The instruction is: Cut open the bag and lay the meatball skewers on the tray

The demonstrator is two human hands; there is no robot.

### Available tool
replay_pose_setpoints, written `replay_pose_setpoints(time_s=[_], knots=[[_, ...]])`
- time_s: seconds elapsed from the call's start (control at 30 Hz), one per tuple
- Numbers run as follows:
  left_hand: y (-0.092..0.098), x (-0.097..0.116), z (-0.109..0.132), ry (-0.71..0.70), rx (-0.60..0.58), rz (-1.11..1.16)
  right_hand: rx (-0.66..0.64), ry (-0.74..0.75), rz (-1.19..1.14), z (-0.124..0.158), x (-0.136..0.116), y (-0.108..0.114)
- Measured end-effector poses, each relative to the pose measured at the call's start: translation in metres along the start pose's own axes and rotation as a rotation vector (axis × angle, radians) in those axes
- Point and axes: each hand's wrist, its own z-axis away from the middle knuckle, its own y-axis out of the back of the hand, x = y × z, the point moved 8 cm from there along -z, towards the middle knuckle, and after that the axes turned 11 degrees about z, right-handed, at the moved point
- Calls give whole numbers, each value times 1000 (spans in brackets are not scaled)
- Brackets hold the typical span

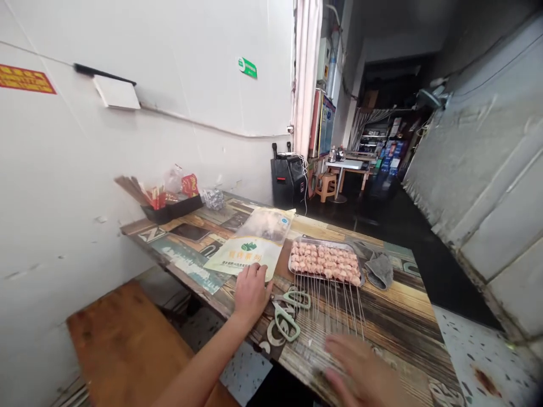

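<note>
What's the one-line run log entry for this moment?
Left hand: resting on printed bag | right hand: blurred, nothing visibly held | scissors: on table, beside left hand | meat skewers: on tray, sticks toward person

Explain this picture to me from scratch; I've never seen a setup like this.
There is no machine here. A person wears a camera on the head, looking forward and down, so this single view shows their own two bare hands. On the table lie a bag, scissors, a tray of skewered meat, a cloth and a black box. The left hand rests on the bag's near edge. The right hand is blurred by motion; nothing shows in its grip.
</note>
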Motion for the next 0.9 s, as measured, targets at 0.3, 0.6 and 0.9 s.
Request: replay_pose_setpoints(time_s=[0.3,0.6,0.9], knots=[[-27,-18,-10,-88,-248,-21,-470,110,639,-133,-86,-96],[-24,-34,-15,-132,-218,-24,-499,178,588,-129,-103,-96],[-2,-134,29,-126,-105,-98,-403,58,294,-128,-91,-97]])
